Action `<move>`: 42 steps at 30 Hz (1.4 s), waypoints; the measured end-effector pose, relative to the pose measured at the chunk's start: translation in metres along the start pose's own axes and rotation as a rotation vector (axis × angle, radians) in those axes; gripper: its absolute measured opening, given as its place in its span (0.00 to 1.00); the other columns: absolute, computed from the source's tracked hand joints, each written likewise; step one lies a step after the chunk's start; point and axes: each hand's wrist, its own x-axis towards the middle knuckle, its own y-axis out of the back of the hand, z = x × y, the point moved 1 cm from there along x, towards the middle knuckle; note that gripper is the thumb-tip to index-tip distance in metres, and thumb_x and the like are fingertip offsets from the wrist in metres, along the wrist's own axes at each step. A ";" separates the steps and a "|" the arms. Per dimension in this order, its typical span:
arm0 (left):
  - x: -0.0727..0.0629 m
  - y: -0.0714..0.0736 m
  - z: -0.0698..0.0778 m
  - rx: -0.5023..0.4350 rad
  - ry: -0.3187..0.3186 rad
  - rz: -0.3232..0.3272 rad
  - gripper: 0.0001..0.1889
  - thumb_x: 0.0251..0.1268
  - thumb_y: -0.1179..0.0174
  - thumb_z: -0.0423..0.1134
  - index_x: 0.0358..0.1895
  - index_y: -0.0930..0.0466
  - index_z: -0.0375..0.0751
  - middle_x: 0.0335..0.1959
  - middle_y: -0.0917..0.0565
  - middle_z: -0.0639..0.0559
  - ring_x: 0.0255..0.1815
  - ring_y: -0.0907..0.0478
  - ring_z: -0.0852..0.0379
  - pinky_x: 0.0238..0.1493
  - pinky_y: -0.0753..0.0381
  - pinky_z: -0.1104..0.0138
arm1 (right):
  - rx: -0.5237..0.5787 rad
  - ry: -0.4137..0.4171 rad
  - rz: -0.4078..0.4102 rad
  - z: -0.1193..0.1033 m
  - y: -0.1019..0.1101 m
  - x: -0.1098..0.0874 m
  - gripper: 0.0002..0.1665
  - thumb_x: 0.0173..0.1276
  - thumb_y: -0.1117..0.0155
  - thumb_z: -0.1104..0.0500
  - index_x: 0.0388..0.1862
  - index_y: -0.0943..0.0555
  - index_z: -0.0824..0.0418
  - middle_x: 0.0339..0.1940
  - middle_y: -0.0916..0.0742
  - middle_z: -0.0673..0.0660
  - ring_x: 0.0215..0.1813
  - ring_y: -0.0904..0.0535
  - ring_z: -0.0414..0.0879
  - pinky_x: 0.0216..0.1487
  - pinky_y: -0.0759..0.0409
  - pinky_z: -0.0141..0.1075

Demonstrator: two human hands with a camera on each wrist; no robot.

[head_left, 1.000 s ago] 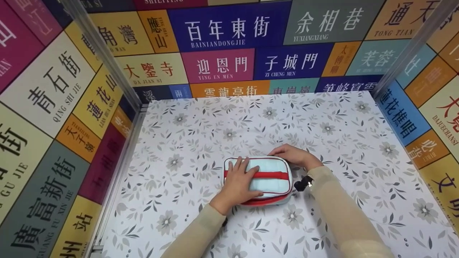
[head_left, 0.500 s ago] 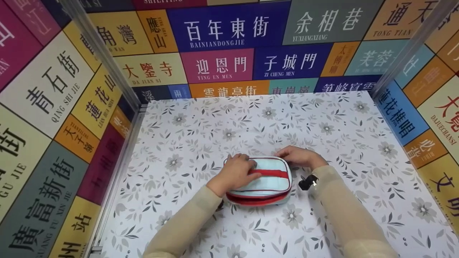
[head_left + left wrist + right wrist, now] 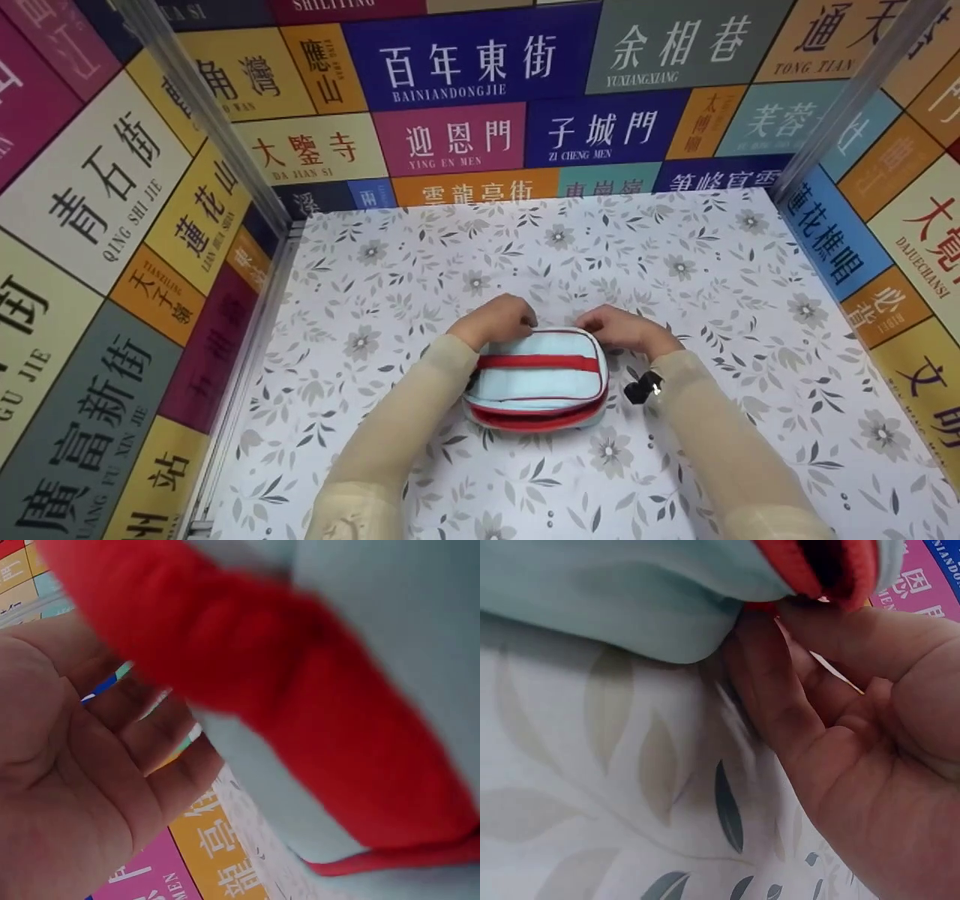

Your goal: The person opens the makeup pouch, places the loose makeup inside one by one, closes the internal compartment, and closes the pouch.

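A light blue zip pouch [image 3: 544,385] with red trim lies on the table, its front side gaping along a red edge. Across its lid runs a red strap [image 3: 536,362], which fills much of the left wrist view. My left hand [image 3: 499,319] is bent over the pouch's far edge; in the left wrist view its fingers [image 3: 157,727] reach behind the pouch and the tips are hidden, so I cannot tell whether they grip it. At the far right corner my right hand [image 3: 622,328] pinches the pouch's edge, thumb and fingers beside the red zip edge [image 3: 784,562].
The pouch rests on a white table [image 3: 420,262] with a grey leaf and flower print. Panels with large lettering [image 3: 465,64] enclose it at the back and both sides. A small black device [image 3: 643,388] is at the right wrist.
My left hand has lifted off the lid, where it lay spread, and moved to the pouch's far edge. My right hand stays at the far right corner.
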 end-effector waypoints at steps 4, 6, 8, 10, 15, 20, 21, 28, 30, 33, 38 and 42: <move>0.001 -0.001 0.003 -0.020 -0.012 0.020 0.10 0.75 0.37 0.36 0.50 0.07 0.40 0.50 0.08 0.48 0.50 0.15 0.53 0.59 0.16 0.59 | 0.032 -0.016 0.096 0.002 -0.003 0.000 0.10 0.73 0.34 0.66 0.50 0.13 0.67 0.38 0.12 0.44 0.36 0.22 0.38 0.36 0.23 0.30; 0.001 -0.002 0.003 -0.028 -0.017 0.019 0.10 0.76 0.37 0.36 0.49 0.07 0.40 0.49 0.08 0.48 0.47 0.16 0.54 0.57 0.15 0.59 | 0.046 -0.013 0.140 0.004 -0.004 0.000 0.11 0.73 0.34 0.67 0.51 0.13 0.69 0.40 0.11 0.47 0.39 0.20 0.36 0.38 0.21 0.29; 0.001 -0.004 0.003 -0.038 -0.013 0.012 0.10 0.77 0.38 0.37 0.48 0.07 0.41 0.48 0.08 0.48 0.45 0.17 0.55 0.55 0.15 0.60 | 0.075 -0.013 0.172 0.006 -0.004 0.000 0.11 0.72 0.34 0.67 0.50 0.13 0.70 0.40 0.10 0.50 0.39 0.18 0.37 0.39 0.19 0.29; 0.001 -0.006 0.002 -0.039 -0.008 0.001 0.10 0.78 0.39 0.38 0.47 0.08 0.41 0.46 0.09 0.49 0.42 0.18 0.56 0.51 0.16 0.62 | 0.081 -0.008 0.212 0.005 -0.005 -0.001 0.10 0.70 0.32 0.68 0.48 0.12 0.71 0.40 0.09 0.52 0.39 0.17 0.37 0.41 0.18 0.29; 0.002 -0.007 0.001 -0.017 -0.002 -0.005 0.09 0.78 0.39 0.37 0.45 0.09 0.41 0.41 0.11 0.50 0.38 0.21 0.57 0.46 0.19 0.63 | 0.049 0.018 0.293 0.003 -0.005 -0.006 0.10 0.66 0.28 0.68 0.46 0.10 0.69 0.40 0.07 0.56 0.40 0.16 0.36 0.44 0.19 0.28; 0.002 -0.006 0.001 -0.003 -0.009 -0.006 0.09 0.78 0.40 0.37 0.44 0.10 0.41 0.39 0.12 0.50 0.38 0.22 0.56 0.46 0.19 0.62 | 0.067 0.043 0.333 0.004 -0.007 -0.009 0.09 0.66 0.26 0.68 0.44 0.10 0.69 0.40 0.07 0.56 0.40 0.15 0.36 0.43 0.18 0.29; 0.002 -0.006 0.001 0.000 -0.011 -0.006 0.09 0.78 0.40 0.37 0.44 0.10 0.40 0.40 0.11 0.49 0.38 0.22 0.56 0.47 0.19 0.62 | 0.069 0.042 0.341 0.005 -0.007 -0.009 0.08 0.66 0.26 0.68 0.44 0.10 0.69 0.39 0.07 0.55 0.40 0.15 0.36 0.42 0.18 0.29; 0.000 -0.005 0.001 0.027 -0.019 -0.017 0.10 0.79 0.41 0.36 0.49 0.11 0.37 0.46 0.10 0.45 0.42 0.22 0.54 0.56 0.17 0.58 | 0.116 0.038 0.373 0.012 -0.009 -0.016 0.09 0.67 0.27 0.68 0.45 0.11 0.70 0.40 0.07 0.54 0.40 0.14 0.35 0.41 0.15 0.29; -0.001 -0.005 0.002 0.023 -0.017 -0.010 0.10 0.79 0.41 0.36 0.49 0.11 0.36 0.46 0.10 0.44 0.42 0.22 0.54 0.56 0.17 0.57 | 0.142 0.051 0.377 0.014 -0.009 -0.018 0.10 0.67 0.27 0.70 0.46 0.12 0.73 0.42 0.07 0.59 0.41 0.13 0.34 0.44 0.15 0.28; -0.003 -0.004 0.001 0.014 -0.014 0.004 0.10 0.80 0.41 0.37 0.48 0.11 0.36 0.44 0.10 0.45 0.40 0.23 0.54 0.53 0.18 0.57 | 0.157 0.066 0.384 0.014 -0.010 -0.022 0.11 0.67 0.27 0.70 0.47 0.12 0.74 0.45 0.08 0.64 0.40 0.13 0.33 0.43 0.15 0.27; -0.003 -0.005 0.001 0.016 -0.015 0.014 0.10 0.80 0.41 0.36 0.46 0.11 0.36 0.40 0.12 0.47 0.38 0.25 0.56 0.48 0.20 0.60 | 0.146 0.063 0.404 0.012 -0.012 -0.027 0.10 0.67 0.27 0.70 0.46 0.12 0.72 0.43 0.08 0.62 0.38 0.14 0.34 0.39 0.15 0.29; -0.004 -0.007 0.000 0.010 0.007 0.013 0.10 0.79 0.42 0.36 0.45 0.12 0.37 0.38 0.14 0.49 0.37 0.25 0.56 0.46 0.21 0.62 | 0.128 0.032 0.424 0.012 -0.015 -0.031 0.09 0.67 0.27 0.70 0.45 0.11 0.70 0.39 0.08 0.52 0.37 0.14 0.35 0.39 0.15 0.29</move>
